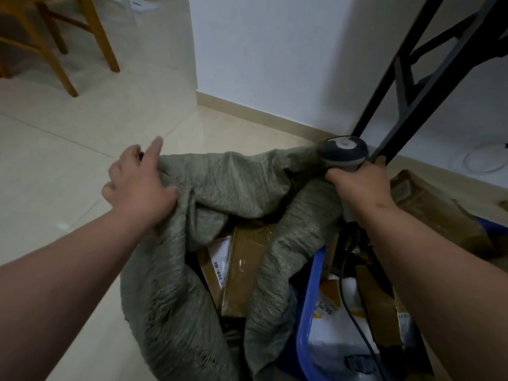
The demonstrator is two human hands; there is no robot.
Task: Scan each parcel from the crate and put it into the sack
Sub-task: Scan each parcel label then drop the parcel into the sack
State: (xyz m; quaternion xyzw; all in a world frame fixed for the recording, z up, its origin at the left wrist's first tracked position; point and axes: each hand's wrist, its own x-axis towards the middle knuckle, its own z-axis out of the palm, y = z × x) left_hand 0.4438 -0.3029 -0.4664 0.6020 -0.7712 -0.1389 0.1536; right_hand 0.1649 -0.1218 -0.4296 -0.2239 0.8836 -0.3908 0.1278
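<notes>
Barcode label (221,259) text unreadable on taped cardboard parcel (242,273) inside grey woven sack (233,180), below left hand (137,185) gripping sack rim, forefinger straight; right hand (360,182) wrapped around barcode scanner (343,152) handle, blue crate (310,303) with parcels under right forearm.

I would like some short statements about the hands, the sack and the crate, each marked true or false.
1. The right hand holds the scanner. True.
2. The left hand holds a parcel. False: it grips the rim of the sack.
3. A brown parcel lies inside the sack. True.
4. The crate is red. False: it is blue.
5. The sack is closed. False: its mouth is open.
</notes>
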